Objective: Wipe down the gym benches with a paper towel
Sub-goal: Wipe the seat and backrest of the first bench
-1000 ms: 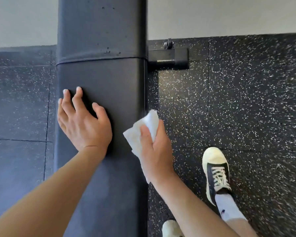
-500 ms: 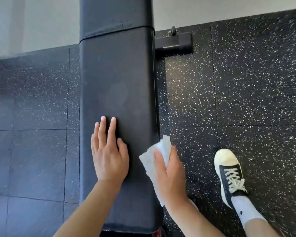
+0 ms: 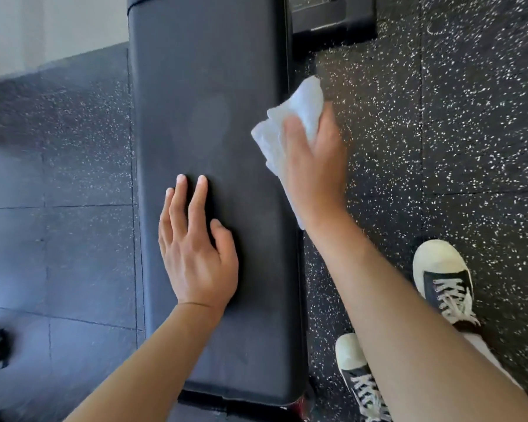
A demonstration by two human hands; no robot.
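Speckled floor (image 3: 439, 132), black bench (image 3: 211, 86).
My left hand (image 3: 195, 257) lies flat on it; at 2 o'clock my right hand (image 3: 314, 166) grips the towel (image 3: 290, 120). No writing legible.

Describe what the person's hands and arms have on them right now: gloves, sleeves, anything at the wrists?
Both are bare. The left hand and right hand wear no gloves and show no rings. Both forearms are uncovered, with no sleeve in view. No watch or band shows; only a thin line crosses the left wrist, too fine to identify.
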